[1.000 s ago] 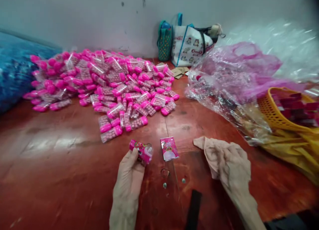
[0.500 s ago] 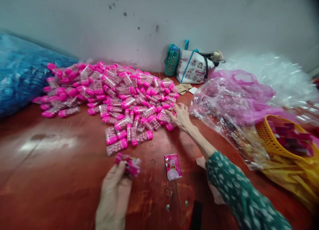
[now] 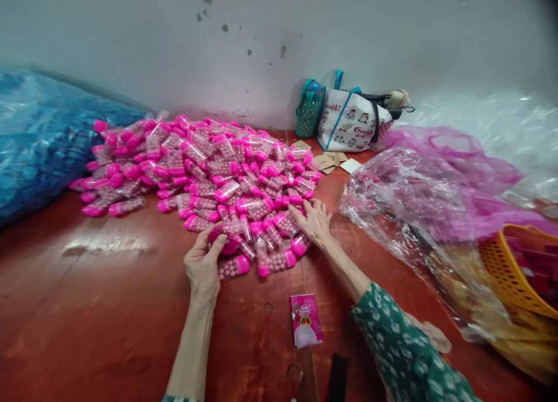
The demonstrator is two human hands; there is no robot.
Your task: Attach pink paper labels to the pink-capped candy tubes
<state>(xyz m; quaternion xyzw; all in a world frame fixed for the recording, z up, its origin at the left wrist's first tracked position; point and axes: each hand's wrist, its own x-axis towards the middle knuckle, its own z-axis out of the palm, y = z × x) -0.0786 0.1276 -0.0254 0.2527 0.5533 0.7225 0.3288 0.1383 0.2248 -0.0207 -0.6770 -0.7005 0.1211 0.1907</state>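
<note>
A large heap of clear plastic bottles (image 3: 213, 169) with pink caps, filled with small pinkish beads, lies on the reddish-brown floor. At the heap's front edge, my left hand (image 3: 203, 264) pinches a small bundle of pink printed cards (image 3: 227, 243) between thumb and fingers; its exact make-up is partly hidden. My right hand (image 3: 315, 224) rests at the heap's right edge, fingers spread against the bottles and not closed around any. In front of the heap, a pink printed card (image 3: 306, 319) lies flat on the floor between my forearms.
On the left bulges a big blue plastic bag (image 3: 47, 140). A white tote bag (image 3: 349, 123) and a green dotted pouch (image 3: 308, 112) stand against the wall, near brown cardboard pieces (image 3: 330, 160). Clear and pink plastic (image 3: 414, 187) and a yellow basket (image 3: 508, 268) are at right.
My left hand has moved forward to the heap with the pink cards. Bottles at the front of the heap have shifted and lie closer together between my hands. My right hand stays at the right edge.
</note>
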